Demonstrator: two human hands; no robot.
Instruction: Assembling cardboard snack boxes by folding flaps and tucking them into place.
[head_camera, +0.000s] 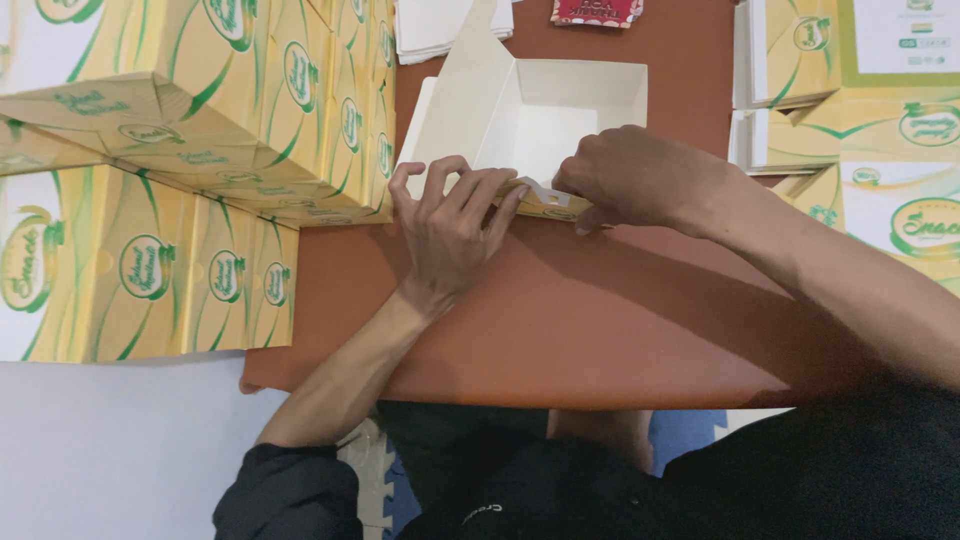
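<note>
A half-folded cardboard box (545, 105), white inside and yellow-green outside, lies on a brown table (560, 320). My left hand (450, 230) presses flat on the box's near wall, fingers spread along its edge. My right hand (625, 180) pinches the same near wall at its right part, by a small cut tab (535, 190). The box's lid flap stands up at the back left.
Stacks of finished yellow-green boxes (190, 150) fill the left side. More boxes and flat blanks (860, 110) lie at the right. White flat sheets (435, 30) and a red packet (597, 12) sit at the table's far edge.
</note>
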